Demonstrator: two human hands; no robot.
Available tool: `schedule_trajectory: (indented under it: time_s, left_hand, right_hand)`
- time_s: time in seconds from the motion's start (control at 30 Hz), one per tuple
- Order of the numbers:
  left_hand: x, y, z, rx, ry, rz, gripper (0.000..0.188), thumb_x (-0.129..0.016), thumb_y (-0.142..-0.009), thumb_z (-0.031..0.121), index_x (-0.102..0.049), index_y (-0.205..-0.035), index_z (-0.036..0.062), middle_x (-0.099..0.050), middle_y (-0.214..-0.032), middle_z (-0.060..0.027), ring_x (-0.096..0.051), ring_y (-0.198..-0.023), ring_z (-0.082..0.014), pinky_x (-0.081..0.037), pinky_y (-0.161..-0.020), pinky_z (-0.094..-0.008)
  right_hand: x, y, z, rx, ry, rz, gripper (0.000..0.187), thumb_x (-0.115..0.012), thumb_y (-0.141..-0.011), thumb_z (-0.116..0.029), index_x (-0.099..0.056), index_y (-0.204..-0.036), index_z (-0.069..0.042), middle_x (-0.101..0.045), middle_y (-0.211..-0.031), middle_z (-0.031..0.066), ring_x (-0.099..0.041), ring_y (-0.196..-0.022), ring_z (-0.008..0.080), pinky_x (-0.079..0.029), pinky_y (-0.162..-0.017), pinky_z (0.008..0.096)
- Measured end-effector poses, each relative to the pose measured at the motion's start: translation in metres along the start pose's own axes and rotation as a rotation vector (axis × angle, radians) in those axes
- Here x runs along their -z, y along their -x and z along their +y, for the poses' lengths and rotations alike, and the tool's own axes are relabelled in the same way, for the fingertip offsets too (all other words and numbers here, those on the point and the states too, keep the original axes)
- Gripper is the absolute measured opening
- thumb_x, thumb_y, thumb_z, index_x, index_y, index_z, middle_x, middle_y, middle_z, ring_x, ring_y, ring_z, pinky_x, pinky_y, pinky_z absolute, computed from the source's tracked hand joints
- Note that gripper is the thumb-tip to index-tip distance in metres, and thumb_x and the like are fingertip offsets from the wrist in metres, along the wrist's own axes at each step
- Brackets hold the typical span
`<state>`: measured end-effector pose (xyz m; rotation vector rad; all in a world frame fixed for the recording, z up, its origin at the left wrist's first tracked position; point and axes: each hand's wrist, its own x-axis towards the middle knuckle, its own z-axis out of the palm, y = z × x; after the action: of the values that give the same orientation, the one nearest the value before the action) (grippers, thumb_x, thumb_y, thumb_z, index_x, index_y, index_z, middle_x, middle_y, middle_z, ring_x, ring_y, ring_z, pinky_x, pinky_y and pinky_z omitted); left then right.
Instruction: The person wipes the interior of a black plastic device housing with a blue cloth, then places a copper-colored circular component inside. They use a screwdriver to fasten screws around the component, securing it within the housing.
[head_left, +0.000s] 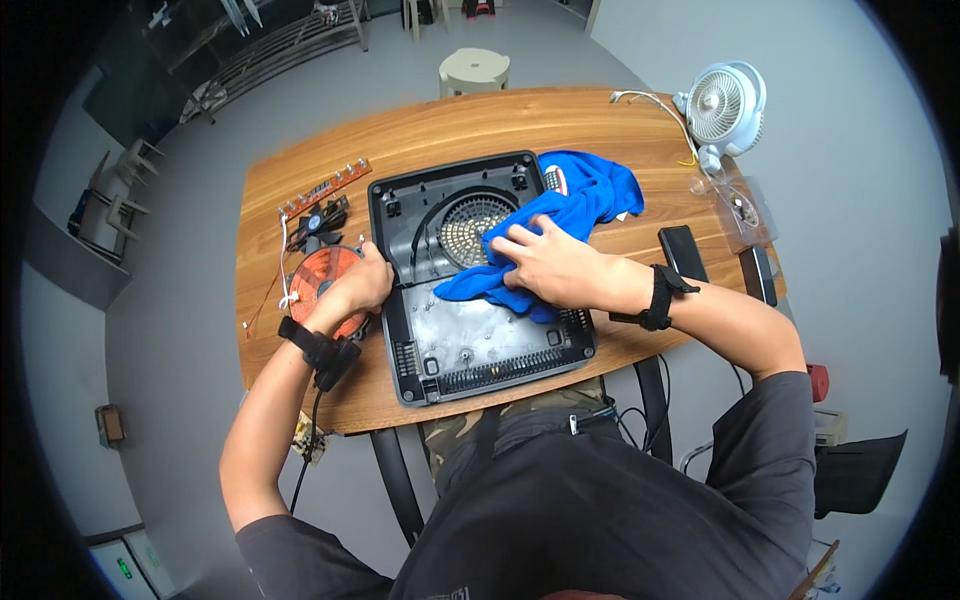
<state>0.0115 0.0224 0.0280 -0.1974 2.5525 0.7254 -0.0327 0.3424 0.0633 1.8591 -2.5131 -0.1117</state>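
Observation:
A black plastic appliance housing (470, 345), shaped like the bottom shell of an induction cooker, lies on the wooden table with its inside facing up. My left hand (368, 282) grips the left rim of this shell, its fingers curled and partly hidden. Over the shell's right half, a blue cloth (590, 190) is bunched under my right hand (553, 262), which closes on it and presses it near the round vent grille (470, 230). Just left of the shell sits an orange-red wound coil (322, 280), partly covered by my left hand and wrist.
Beyond the coil lie a small black fan (318, 222) and a narrow orange circuit board (325, 188) with wires. A phone (683, 252) rests at the right, near a clear plastic box (742, 212). A white desk fan (722, 105) stands at the far right corner.

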Motion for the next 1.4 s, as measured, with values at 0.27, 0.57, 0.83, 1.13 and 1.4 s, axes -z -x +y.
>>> schedule_trajectory:
  time_s: [0.27, 0.57, 0.83, 1.13, 1.4]
  left_hand:
    - [-0.005, -0.009, -0.01, -0.019, 0.014, 0.036, 0.036, -0.04, -0.104, 0.018, -0.032, -0.103, -0.0165, -0.064, -0.074, -0.0335, -0.069, -0.063, -0.0435, -0.057, -0.057, -0.0491]
    - [-0.002, -0.006, -0.014, -0.12, -0.226, -0.068, 0.035, -0.033, -0.105, 0.018, -0.048, -0.092, -0.011, -0.067, -0.086, -0.0309, -0.069, -0.08, -0.0439, -0.05, -0.075, -0.0491]
    - [0.003, 0.01, 0.011, -0.009, -0.086, 0.044, 0.045, -0.041, -0.104, 0.022, -0.034, -0.112, -0.0215, -0.067, -0.084, -0.0364, -0.07, -0.084, -0.0495, -0.055, -0.074, -0.0535]
    - [0.003, -0.013, -0.018, -0.007, -0.32, 0.115, 0.06, -0.05, -0.102, 0.033, -0.037, -0.127, -0.0199, -0.068, -0.097, -0.0364, -0.067, -0.1, -0.0494, -0.052, -0.09, -0.0539]
    - [0.051, 0.012, 0.089, -0.059, -0.524, 0.161, 0.059, -0.06, -0.098, 0.046, -0.049, -0.127, -0.0041, -0.069, -0.11, -0.0314, -0.066, -0.109, -0.0452, -0.053, -0.093, -0.0522]
  right_hand:
    - [-0.001, 0.016, 0.018, -0.115, -0.29, -0.133, 0.068, -0.081, -0.071, -0.01, -0.058, -0.135, -0.021, -0.042, -0.142, 0.0188, -0.042, -0.132, 0.0468, -0.06, -0.086, 0.0524]
    - [0.007, 0.021, 0.018, -0.116, -0.299, 0.04, 0.053, -0.073, -0.077, -0.003, -0.056, -0.127, -0.009, -0.053, -0.124, 0.0154, -0.053, -0.116, 0.0416, -0.061, -0.082, 0.0466]
    - [0.018, 0.043, 0.037, -0.248, -0.515, 0.241, 0.038, -0.067, -0.073, 0.007, -0.05, -0.105, -0.004, -0.052, -0.103, 0.0185, -0.056, -0.102, 0.0403, -0.052, -0.081, 0.0467]
    - [0.028, 0.077, 0.086, -0.646, -0.435, 0.428, 0.032, -0.072, -0.082, -0.005, -0.051, -0.106, -0.004, -0.056, -0.104, 0.0218, -0.06, -0.099, 0.0453, -0.051, -0.081, 0.0501]
    - [-0.021, 0.098, 0.112, -0.777, -0.212, 0.209, 0.039, -0.066, -0.086, -0.007, -0.056, -0.123, -0.006, -0.058, -0.115, 0.0234, -0.061, -0.107, 0.0458, -0.055, -0.087, 0.0525]
